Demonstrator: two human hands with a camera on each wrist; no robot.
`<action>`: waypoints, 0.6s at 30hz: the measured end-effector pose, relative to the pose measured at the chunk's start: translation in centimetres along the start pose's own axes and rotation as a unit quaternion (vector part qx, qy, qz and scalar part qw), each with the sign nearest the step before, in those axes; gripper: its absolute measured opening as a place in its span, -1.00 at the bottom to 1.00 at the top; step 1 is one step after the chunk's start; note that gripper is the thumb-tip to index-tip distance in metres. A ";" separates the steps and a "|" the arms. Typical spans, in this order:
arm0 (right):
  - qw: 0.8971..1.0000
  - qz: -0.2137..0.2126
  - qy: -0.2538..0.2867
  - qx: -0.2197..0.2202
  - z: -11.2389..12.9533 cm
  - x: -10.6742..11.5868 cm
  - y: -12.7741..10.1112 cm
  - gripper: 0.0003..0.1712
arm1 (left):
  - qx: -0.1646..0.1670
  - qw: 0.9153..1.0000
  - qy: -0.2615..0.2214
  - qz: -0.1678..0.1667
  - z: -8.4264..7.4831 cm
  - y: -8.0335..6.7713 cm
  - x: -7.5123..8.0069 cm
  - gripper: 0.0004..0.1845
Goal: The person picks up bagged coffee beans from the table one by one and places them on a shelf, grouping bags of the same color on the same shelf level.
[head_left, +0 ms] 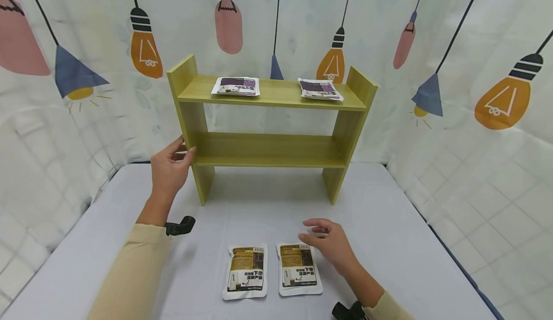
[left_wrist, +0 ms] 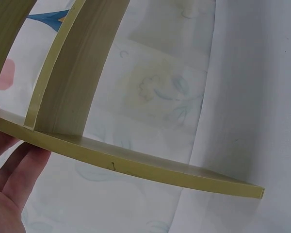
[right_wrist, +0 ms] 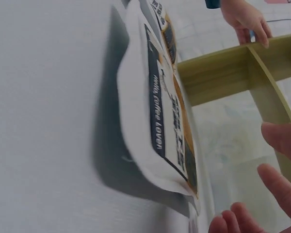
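My left hand grips the left side panel of a yellow-green wooden shelf, its thumb on one face and its fingers on the other. In the left wrist view the fingers lie against the panel's outer side. My right hand hovers beside the upper right of the right coffee pouch, fingers apart and holding nothing. A matching white-edged, gold-labelled pouch lies to its left. "Hello, Coffee Lover" reads on the nearer pouch in the right wrist view.
Two purple-labelled pouches lie on the shelf's top board, one left and one right. The shelf stands at the back of a white-covered table. A curtain printed with lamps hangs behind and at both sides.
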State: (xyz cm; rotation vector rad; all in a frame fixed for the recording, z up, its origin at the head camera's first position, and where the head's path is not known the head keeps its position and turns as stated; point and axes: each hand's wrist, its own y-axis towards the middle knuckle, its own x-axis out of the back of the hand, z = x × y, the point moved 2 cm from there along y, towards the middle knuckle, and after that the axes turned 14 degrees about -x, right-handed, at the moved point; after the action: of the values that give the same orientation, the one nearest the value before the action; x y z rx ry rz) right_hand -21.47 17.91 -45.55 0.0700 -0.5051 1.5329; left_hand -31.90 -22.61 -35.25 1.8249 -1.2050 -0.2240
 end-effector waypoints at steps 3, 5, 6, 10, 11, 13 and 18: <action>1.000 -0.004 -0.014 -0.017 -0.4 -0.1 -0.3 -0.50 | -0.002 1.000 0.000 -0.002 0.0 0.0 0.0 -0.51; 0.999 -0.006 -0.022 -0.023 -0.6 -0.1 -0.6 -0.49 | -0.002 1.000 0.002 -0.003 0.0 0.1 0.0 -0.51; 0.999 -0.007 -0.025 -0.025 -0.7 -0.1 -0.7 -0.49 | -0.002 1.000 0.003 -0.003 0.1 0.1 0.0 -0.51; 0.999 -0.010 -0.034 -0.028 -1.0 -0.1 -1.1 -0.48 | 0.001 1.000 0.009 -0.001 0.2 0.2 -0.1 -0.51; 0.999 -0.010 -0.034 -0.027 -1.0 -0.1 -1.2 -0.48 | 0.001 1.000 0.008 0.000 0.2 0.2 -0.1 -0.51; 0.999 -0.009 -0.037 -0.026 -1.2 -0.1 -1.3 -0.48 | 0.003 1.000 0.010 0.002 0.2 0.2 -0.1 -0.50; 0.998 -0.001 -0.051 -0.022 -1.2 0.0 -1.8 -0.46 | 0.006 1.000 0.009 0.002 0.2 0.1 -0.1 -0.51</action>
State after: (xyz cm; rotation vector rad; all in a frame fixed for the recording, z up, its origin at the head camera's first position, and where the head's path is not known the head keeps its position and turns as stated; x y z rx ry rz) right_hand -19.43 18.26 -46.18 0.1152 -0.6196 1.5206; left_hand -32.11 -22.66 -35.26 1.8296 -1.1996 -0.1972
